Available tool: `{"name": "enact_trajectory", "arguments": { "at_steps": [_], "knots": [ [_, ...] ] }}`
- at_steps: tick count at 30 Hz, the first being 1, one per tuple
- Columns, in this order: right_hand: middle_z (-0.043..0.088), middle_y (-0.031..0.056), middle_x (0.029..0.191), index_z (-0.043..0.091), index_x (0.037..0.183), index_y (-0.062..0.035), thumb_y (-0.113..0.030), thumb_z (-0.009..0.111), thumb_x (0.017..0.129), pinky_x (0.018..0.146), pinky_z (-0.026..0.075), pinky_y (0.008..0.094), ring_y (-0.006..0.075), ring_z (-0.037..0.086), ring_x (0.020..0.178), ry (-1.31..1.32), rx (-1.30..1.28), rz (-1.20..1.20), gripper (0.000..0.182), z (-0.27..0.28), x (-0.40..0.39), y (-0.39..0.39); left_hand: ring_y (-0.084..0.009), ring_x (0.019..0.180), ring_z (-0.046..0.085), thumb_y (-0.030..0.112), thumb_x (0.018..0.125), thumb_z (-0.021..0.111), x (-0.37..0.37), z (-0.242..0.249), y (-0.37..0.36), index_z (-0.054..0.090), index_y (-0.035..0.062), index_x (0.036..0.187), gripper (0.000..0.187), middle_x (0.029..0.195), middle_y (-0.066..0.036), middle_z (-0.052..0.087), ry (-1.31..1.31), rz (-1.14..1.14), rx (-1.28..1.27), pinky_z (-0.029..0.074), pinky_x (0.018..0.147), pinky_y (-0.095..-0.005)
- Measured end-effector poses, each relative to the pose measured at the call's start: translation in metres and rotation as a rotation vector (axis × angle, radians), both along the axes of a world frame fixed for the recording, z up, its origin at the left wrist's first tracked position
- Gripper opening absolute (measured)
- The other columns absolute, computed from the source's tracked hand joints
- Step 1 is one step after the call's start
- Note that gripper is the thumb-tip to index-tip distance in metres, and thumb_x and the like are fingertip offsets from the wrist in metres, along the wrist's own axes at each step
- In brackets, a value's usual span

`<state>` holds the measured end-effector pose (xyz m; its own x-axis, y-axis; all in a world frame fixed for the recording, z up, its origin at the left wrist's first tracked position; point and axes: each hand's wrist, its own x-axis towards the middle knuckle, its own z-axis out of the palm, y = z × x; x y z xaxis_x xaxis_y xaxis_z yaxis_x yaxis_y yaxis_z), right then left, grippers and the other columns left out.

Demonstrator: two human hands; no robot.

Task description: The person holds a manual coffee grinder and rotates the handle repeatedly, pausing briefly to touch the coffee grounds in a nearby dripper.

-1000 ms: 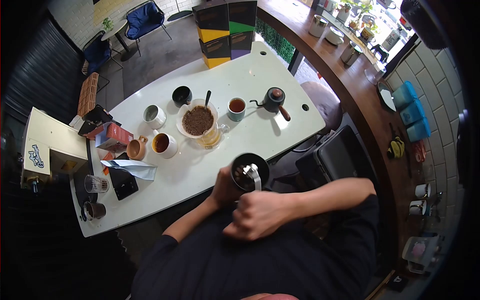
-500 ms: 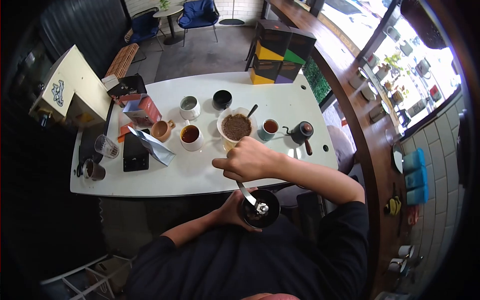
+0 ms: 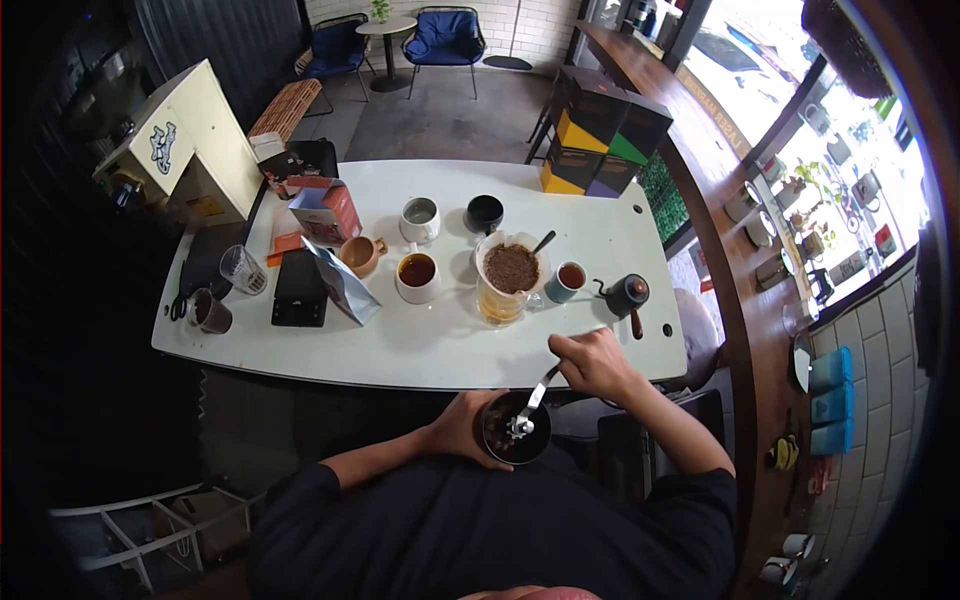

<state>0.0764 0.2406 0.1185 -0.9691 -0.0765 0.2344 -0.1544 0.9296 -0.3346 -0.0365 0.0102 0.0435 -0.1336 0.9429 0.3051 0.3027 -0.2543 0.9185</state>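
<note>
A black hand coffee grinder (image 3: pixel 497 442) is held near my body, below the table's front edge. My left hand (image 3: pixel 462 426) wraps round its side. Dark beans show inside its open top, around the metal hub. From that hub a silver crank (image 3: pixel 537 392) slants up and right to my right hand (image 3: pixel 596 362), whose fingers are closed round its end, hiding the knob. On the table beyond stands a dripper of wet coffee grounds (image 3: pixel 511 268) with a spoon, above a glass server (image 3: pixel 500 306) of amber liquid.
Cups surround the dripper, including a white mug of dark liquid (image 3: pixel 417 276) and a small teal cup (image 3: pixel 567 281). A black kettle (image 3: pixel 627 296) stands right. Left are a silver bag (image 3: pixel 345 287), black scale (image 3: pixel 299 290) and glass of grounds (image 3: pixel 209 312). Stacked boxes (image 3: pixel 607 130) stand behind.
My right hand has swung the crank from the upper left round to the upper right. My left hand stays on the grinder. The camera view has shifted, showing the server.
</note>
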Motion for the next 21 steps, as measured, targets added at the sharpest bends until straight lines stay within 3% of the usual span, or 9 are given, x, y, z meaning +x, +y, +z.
{"name": "enact_trajectory", "arguments": {
  "at_steps": [6,7,8,9,13,16,19,21],
  "knots": [
    [0.055,0.0099,0.059,0.052,0.085,-0.0078,-0.010,0.057,0.072,0.050,0.045,0.0442,0.0328,0.057,0.053,-0.097,-0.056,-0.031,0.014,-0.022,0.039,-0.014,-0.0281,0.085,0.067,0.042,0.050,0.093,-0.008,-0.001,-0.015,0.058,-0.0027,0.107,0.081,0.095,-0.013,0.065,-0.005,0.051,0.027,0.053,0.080,-0.0366],
    [0.056,0.0076,0.061,0.053,0.086,-0.0090,-0.012,0.059,0.070,0.051,0.046,0.0435,0.0303,0.058,0.052,-0.016,-0.120,0.037,0.018,-0.035,0.052,-0.021,-0.0282,0.085,0.067,0.044,0.049,0.094,-0.009,-0.003,-0.023,0.058,-0.0028,0.109,0.084,0.096,-0.014,0.066,0.150,0.147,-0.020,0.053,0.081,-0.0370],
    [0.056,0.0064,0.061,0.054,0.086,-0.0102,-0.014,0.061,0.067,0.050,0.045,0.0411,0.0284,0.058,0.053,-0.047,0.010,0.017,0.020,-0.024,0.061,-0.035,-0.0283,0.086,0.068,0.046,0.048,0.094,-0.012,-0.004,-0.025,0.058,-0.0028,0.111,0.087,0.096,-0.014,0.066,0.306,0.248,-0.063,0.053,0.082,-0.0375],
    [0.051,0.0045,0.060,0.054,0.083,-0.0112,-0.016,0.063,0.066,0.048,0.044,0.0370,0.0242,0.057,0.052,-0.030,0.021,-0.014,0.020,-0.030,0.068,-0.045,-0.0283,0.086,0.068,0.046,0.048,0.094,-0.016,-0.010,-0.027,0.058,-0.0028,0.111,0.087,0.096,-0.014,0.066,0.305,0.258,-0.070,0.053,0.082,-0.0375],
    [0.044,0.0011,0.060,0.053,0.080,-0.0121,-0.021,0.066,0.064,0.047,0.042,0.0323,0.0178,0.053,0.050,0.131,0.194,0.110,0.023,-0.003,0.063,-0.061,-0.0283,0.090,0.069,0.050,0.046,0.094,-0.015,-0.026,-0.028,0.058,-0.0027,0.114,0.093,0.099,-0.016,0.067,0.035,0.282,-0.104,0.053,0.086,-0.0386],
    [0.042,0.0003,0.060,0.052,0.079,-0.0124,-0.023,0.067,0.063,0.046,0.042,0.0313,0.0160,0.052,0.049,0.138,0.217,0.196,0.024,0.000,0.053,-0.051,-0.0249,0.091,0.069,0.044,0.050,0.094,-0.017,-0.018,-0.019,0.058,-0.0006,0.114,0.085,0.099,-0.014,0.069,-0.104,0.246,-0.099,0.054,0.085,-0.0361],
    [0.042,-0.0005,0.060,0.049,0.076,-0.0123,-0.027,0.068,0.064,0.045,0.039,0.0312,0.0157,0.049,0.048,0.194,0.213,0.392,0.026,-0.003,0.049,-0.059,-0.0232,0.089,0.070,0.041,0.051,0.094,-0.015,-0.016,-0.017,0.059,0.0008,0.113,0.081,0.098,-0.012,0.069,-0.077,0.346,-0.184,0.055,0.086,-0.0355],
    [0.042,-0.0008,0.060,0.049,0.077,-0.0126,-0.028,0.068,0.066,0.045,0.038,0.0312,0.0152,0.048,0.048,0.194,0.202,0.488,0.026,0.000,0.044,-0.066,-0.0214,0.086,0.070,0.040,0.053,0.093,-0.015,-0.023,-0.012,0.062,0.0011,0.108,0.075,0.093,-0.010,0.070,-0.072,0.382,-0.080,0.055,0.084,-0.0346]
  ]
}}
